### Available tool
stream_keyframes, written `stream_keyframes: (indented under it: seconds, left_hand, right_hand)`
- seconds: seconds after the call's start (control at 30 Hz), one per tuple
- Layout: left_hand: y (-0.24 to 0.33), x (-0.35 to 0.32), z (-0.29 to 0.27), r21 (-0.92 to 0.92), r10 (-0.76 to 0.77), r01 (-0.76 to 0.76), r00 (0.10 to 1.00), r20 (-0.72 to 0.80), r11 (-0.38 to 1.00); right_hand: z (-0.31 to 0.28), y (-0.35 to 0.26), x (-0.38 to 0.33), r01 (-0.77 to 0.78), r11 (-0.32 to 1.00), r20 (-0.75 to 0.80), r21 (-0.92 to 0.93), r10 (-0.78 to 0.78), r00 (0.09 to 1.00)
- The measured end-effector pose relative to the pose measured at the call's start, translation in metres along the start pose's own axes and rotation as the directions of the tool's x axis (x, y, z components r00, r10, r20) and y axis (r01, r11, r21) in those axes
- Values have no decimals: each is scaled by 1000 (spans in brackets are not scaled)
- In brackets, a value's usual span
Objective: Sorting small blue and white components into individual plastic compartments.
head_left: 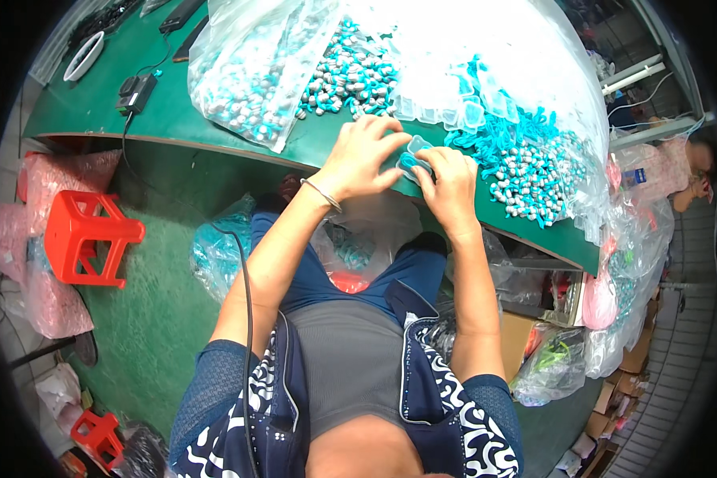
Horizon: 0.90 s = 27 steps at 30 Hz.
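A small clear plastic box (412, 162) with teal cord in it is held between my hands, just over the table's front edge. My right hand (452, 187) pinches its right side with thumb and fingers. On the other side, the curved thumb and fingertips of my left hand (364, 155) close on the box's left edge. Beyond my right hand lies a heap of teal cords with silver-grey barrel-shaped pieces (530, 179). Several more clear boxes (464, 114) lie behind the hands. Another heap of corded grey pieces (350, 76) spills beside a clear bag (255, 88).
The green table (167, 103) curves across the front, with a black device and cable (135, 94) and a white oval dish (84, 56) at left. A red stool (92, 237) stands on the floor. A plastic bag (358, 235) is between my legs; filled bags (625, 287) are at right.
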<state>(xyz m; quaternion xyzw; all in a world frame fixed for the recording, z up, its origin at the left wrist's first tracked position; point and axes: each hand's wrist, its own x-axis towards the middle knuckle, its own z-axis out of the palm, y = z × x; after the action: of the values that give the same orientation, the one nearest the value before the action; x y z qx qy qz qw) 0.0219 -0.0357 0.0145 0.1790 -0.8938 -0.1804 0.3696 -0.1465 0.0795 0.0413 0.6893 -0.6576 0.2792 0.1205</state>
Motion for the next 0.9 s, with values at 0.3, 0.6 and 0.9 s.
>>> stream_keyframes:
  seconds: [0.3, 0.6, 0.9]
  left_hand:
    - [5, 3, 11, 60, 35, -44, 988, 150, 997]
    - [5, -1, 10, 44, 13, -19, 993, 119, 999]
    - [4, -2, 11, 10, 7, -8, 994, 107, 1000]
  right_hand:
    - [0, 11, 1, 27, 999, -29, -36, -28, 999]
    - [-2, 36, 0, -115, 993, 76, 14, 114, 991]
    - [-9, 24, 5, -121, 992, -127, -26, 117, 985]
